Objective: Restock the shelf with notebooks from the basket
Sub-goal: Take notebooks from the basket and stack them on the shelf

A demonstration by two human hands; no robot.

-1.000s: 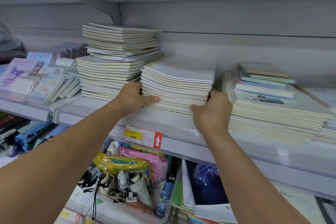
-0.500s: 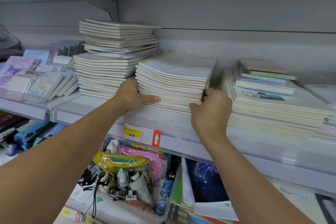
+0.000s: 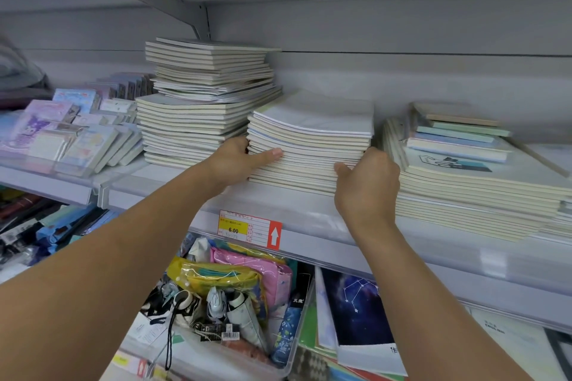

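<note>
Cream-edged notebook stack (image 3: 309, 148) sits on the shelf (image 3: 309, 213), gripped between both hands, left (image 3: 238, 161) and right (image 3: 368, 182).

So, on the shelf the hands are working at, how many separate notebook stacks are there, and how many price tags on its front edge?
Notebook stacks: 3 – tall left stack, middle stack held between left hand and right hand, right stack
Price tags: 1 – price tag
Total: 4
</note>
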